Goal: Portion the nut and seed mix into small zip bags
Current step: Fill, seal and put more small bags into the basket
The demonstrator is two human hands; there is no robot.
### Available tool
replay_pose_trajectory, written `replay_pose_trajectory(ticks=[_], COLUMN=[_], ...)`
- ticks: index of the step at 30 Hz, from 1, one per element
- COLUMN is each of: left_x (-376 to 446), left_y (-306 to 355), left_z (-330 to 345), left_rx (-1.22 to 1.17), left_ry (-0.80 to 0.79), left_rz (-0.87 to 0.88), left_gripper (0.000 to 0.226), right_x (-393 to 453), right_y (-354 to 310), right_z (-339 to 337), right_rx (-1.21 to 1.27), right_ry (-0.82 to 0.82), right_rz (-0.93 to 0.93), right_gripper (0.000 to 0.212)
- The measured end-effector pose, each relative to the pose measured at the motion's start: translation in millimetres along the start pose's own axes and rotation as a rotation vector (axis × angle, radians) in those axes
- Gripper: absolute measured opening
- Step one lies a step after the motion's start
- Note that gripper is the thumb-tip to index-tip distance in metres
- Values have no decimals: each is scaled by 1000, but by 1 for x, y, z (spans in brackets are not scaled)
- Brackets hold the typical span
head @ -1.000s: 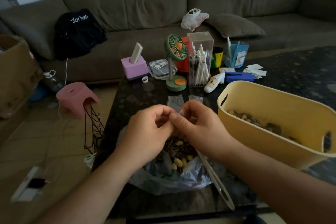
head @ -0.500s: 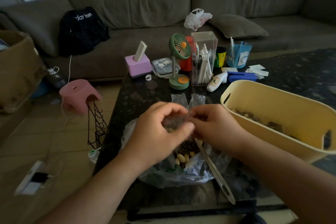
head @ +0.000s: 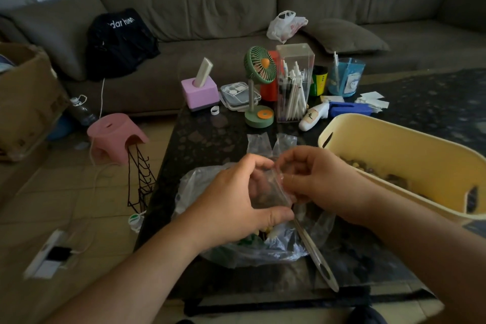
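Note:
A small clear zip bag with some nuts inside is held between both hands over the table. My left hand curls round its left side and bottom, thumb under it. My right hand pinches its right top edge. Below them lies a large crumpled clear plastic bag holding the nut and seed mix. A metal spoon handle sticks out of it toward me. A yellow tub on the right holds filled portions on its floor.
Two more clear bags lie on the dark table behind my hands. Farther back stand a green desk fan, a clear pen box, a pink block and a white bottle. A pink stool sits on the floor at left.
My hands have moved slightly apart and the small bag now shows spread between them. The left hand shifted to cup the bag from below.

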State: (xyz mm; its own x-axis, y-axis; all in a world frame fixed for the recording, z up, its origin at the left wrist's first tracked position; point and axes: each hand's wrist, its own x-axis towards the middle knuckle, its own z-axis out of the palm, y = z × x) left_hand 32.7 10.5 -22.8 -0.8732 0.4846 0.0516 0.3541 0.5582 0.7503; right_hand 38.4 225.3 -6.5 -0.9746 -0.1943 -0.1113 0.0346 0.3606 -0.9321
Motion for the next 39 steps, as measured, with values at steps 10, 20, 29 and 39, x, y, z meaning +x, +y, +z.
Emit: replay_pose_trajectory(ticks=[10, 20, 29, 39], left_x=[0, 0, -1, 2], left_y=[2, -3, -4, -6], left_z=[2, 3, -1, -4], left_rx=[-221, -638, -827, -982], left_ry=[-32, -155, -259, -350], left_rz=[-28, -84, -52, -96], left_gripper=[59, 92, 101, 84], right_x=[1, 4, 7, 5], right_y=[8, 8, 8, 6], right_z=[0, -1, 4, 4], right_rx=[-184, -208, -241, -257], right_ry=[84, 90, 127, 145], right_rz=[-452, -524, -629, -609], right_gripper=[22, 19, 7, 10])
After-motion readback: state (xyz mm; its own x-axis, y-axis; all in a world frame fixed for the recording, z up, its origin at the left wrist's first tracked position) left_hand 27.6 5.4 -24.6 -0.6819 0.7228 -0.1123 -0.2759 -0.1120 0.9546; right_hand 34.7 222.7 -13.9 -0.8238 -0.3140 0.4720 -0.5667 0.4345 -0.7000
